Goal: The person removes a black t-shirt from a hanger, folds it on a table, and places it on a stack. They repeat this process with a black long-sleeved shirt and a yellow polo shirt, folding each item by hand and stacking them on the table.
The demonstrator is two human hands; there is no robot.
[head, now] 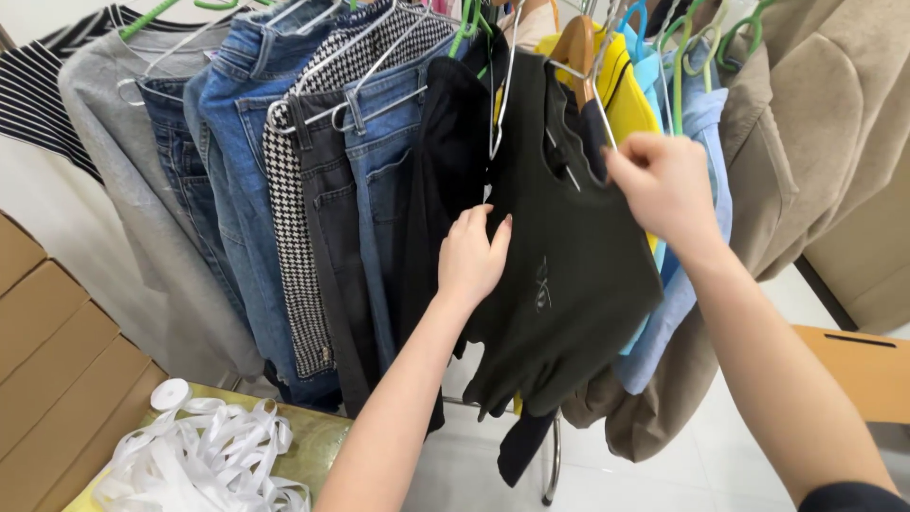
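Observation:
A dark sleeveless top [569, 284] with a small pale print hangs on a metal hanger [559, 71] on a crowded clothes rail. My right hand [664, 185] pinches the top's right shoulder near the hanger's end. My left hand [471, 256] lies against the top's left edge, fingers curled into the fabric beside a black garment [445, 161].
Jeans [256, 142], a houndstooth piece [289, 246], a grey sweater [123, 161] and a striped shirt hang to the left. Yellow [630, 95], light-blue and beige garments [815, 123] hang to the right. Cardboard boxes [47, 360] and white ribbon [199, 455] lie at the lower left.

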